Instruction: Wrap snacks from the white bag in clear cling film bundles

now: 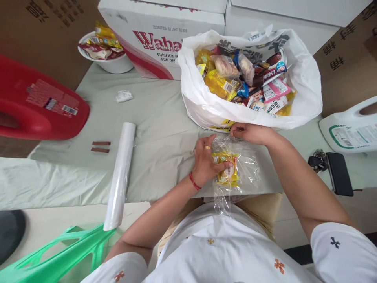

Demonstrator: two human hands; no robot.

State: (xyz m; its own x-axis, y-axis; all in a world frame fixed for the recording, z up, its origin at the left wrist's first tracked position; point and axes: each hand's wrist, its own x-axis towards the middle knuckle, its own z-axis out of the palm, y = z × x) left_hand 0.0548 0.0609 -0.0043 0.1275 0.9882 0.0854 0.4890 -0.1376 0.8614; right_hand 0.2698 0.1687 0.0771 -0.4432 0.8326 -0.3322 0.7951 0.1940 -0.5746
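Near the table's front edge lies a yellow snack packet [226,177] with clear plastic wrap [249,169] around it. My left hand [207,161] is on its left side, thumb pressed over the top of the packet and fingers at the wrap's left edge. At the wrap's far edge, my right hand [246,133] pinches the clear film between thumb and fingers, close to the front of a white plastic bag [191,98]. The wrap's near end hangs over the table edge toward my shirt.
Packaged snacks fill the white bag. A roll of plastic film [121,173] overhangs the front edge at left, near two brown strips [100,146]. A red jug [44,102], a snack-filled white tub [118,65], cartons [153,43], a phone [339,173], keys [318,161] and a white jug [350,129] surround the workspace.
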